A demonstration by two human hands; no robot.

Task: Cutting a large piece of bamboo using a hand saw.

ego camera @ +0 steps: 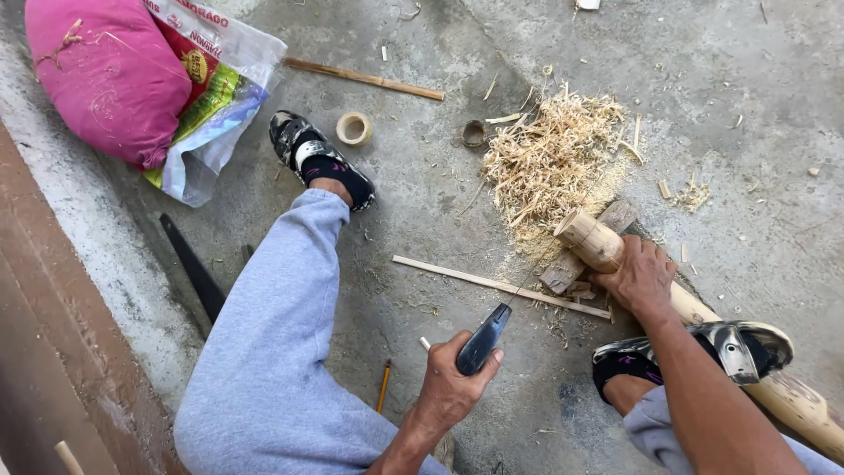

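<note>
Head view, looking down at a person seated on a concrete floor [440,193], legs in grey trousers spread apart.

The left hand [450,387] has its grip clenched around the dark handle of a thin-bladed saw [483,339]. The blade runs as a fine line up and to the right toward the bamboo pole [591,239]; whether it touches the pole cannot be told.

The right hand [643,280] has its grip clamped over the top of the pole, just behind its cut end. The pole lies slanted, its end propped on a small wooden block [563,271], and it runs down to the lower right beneath the right foot's sandal [734,345], which seems to pin it.

A pile of pale shavings [552,158] lies just beyond the pole's end. A thin wooden strip [492,283] lies between the hands. Near the left foot [321,158] are two short bamboo rings [354,128]. A pencil [384,384] lies by the left knee, a dark saw blade [195,268] by the wall, and a pink sack [105,75] at the upper left.

Risk, as a judgement: the right hand's fingers sit close to the blade's line, so a slip or jump of the saw could cut them. The round pole could also roll off the block if the foot's pressure eases.
</note>
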